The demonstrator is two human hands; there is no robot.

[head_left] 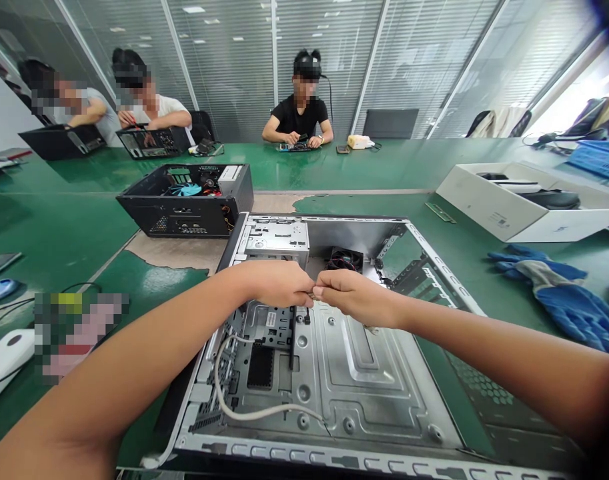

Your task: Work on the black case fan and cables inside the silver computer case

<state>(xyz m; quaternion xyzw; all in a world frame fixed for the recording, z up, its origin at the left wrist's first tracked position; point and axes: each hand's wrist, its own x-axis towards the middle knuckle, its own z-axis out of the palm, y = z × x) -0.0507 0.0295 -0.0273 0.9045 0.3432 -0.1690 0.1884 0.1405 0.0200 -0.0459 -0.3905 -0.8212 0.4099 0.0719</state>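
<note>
An open computer case point(364, 373) lies on its side in front of me, its bare metal inside facing up. My left hand point(279, 283) and my right hand point(357, 293) meet above its middle, fingertips pinched close together. Whatever sits between the fingers is too small and too covered to name. Behind my hands is a black fan point(345, 259) on the case's far wall. A silver drive cage point(278, 235) fills the far left corner. Below my left hand, a grey-white cable point(219, 380) curves across the case floor.
Another open computer case point(184, 207) with a blue fan stands behind on the left. At right are a white box point(524, 207), a memory stick point(440, 213) and blue gloves point(559, 293). Several people point(299, 110) work across the green table point(364, 163).
</note>
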